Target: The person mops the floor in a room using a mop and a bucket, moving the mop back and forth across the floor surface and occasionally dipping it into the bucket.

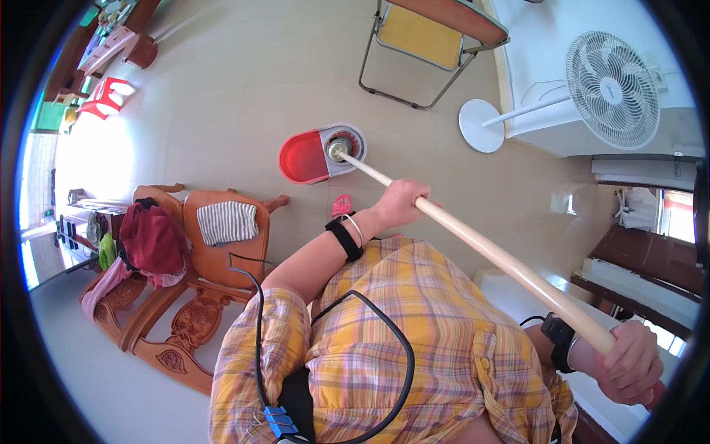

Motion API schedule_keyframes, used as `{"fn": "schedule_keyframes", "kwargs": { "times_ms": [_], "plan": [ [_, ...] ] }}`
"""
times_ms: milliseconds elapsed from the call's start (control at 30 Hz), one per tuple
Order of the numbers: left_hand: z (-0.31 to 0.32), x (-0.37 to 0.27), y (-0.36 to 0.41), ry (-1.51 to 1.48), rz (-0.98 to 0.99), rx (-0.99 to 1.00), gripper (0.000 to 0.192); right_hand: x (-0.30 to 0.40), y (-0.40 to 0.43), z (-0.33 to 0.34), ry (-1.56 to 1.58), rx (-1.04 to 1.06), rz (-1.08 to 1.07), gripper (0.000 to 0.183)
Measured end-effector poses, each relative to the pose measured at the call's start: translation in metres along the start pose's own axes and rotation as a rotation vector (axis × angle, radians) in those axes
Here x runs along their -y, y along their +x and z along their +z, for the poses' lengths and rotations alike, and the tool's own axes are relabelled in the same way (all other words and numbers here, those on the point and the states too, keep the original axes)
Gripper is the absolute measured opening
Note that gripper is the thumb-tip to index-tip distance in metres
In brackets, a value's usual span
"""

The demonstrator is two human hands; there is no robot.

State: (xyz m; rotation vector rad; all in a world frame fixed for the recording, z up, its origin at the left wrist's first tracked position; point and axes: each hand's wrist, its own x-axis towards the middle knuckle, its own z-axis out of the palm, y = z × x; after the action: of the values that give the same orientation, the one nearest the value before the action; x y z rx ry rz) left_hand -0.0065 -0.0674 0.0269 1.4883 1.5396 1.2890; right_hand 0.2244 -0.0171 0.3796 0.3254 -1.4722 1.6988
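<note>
A long pale mop handle [499, 255] slants from the lower right up to a mop bucket on the floor. My left hand [407, 200] is closed round its middle. Near its upper end, my right hand [629, 363] grips the handle beside my right hip, and a short reddish end sticks out past the fist. At the far end, the mop's round fitting [338, 149] sits within the grey wringer side [363, 151] of the bucket. Most of the mop head is hidden there. The bucket's red side [302, 158] lies to the left.
Just below the bucket shows a pink sandal [343, 205]. A folding chair [421, 36] and a white pedestal fan [481, 126] stand on the right. Carved wooden seats [227, 272] at left hold clothes and a striped cloth [227, 222]. A black cable [410, 361] loops across my shirt.
</note>
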Motion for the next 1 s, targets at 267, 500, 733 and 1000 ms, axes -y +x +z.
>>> {"fn": "schedule_keyframes", "kwargs": {
  "times_ms": [267,500,733,1000],
  "plan": [
    [0.021,0.026,0.028,0.054,0.114,-0.047,0.042,-0.006,-0.009,-0.012,-0.371,-0.431,-0.121,0.035],
    [0.025,0.035,0.045,0.049,0.181,-0.078,0.039,-0.009,-0.002,-0.017,-0.474,-0.474,-0.037,0.037],
    [0.011,0.047,0.061,0.024,0.199,-0.004,0.039,-0.032,0.022,-0.018,-0.465,-0.572,-0.051,0.039],
    [-0.001,0.058,0.081,-0.066,0.211,0.056,0.036,-0.061,0.057,-0.024,-0.4,-0.6,-0.116,0.039]
  ]
}}
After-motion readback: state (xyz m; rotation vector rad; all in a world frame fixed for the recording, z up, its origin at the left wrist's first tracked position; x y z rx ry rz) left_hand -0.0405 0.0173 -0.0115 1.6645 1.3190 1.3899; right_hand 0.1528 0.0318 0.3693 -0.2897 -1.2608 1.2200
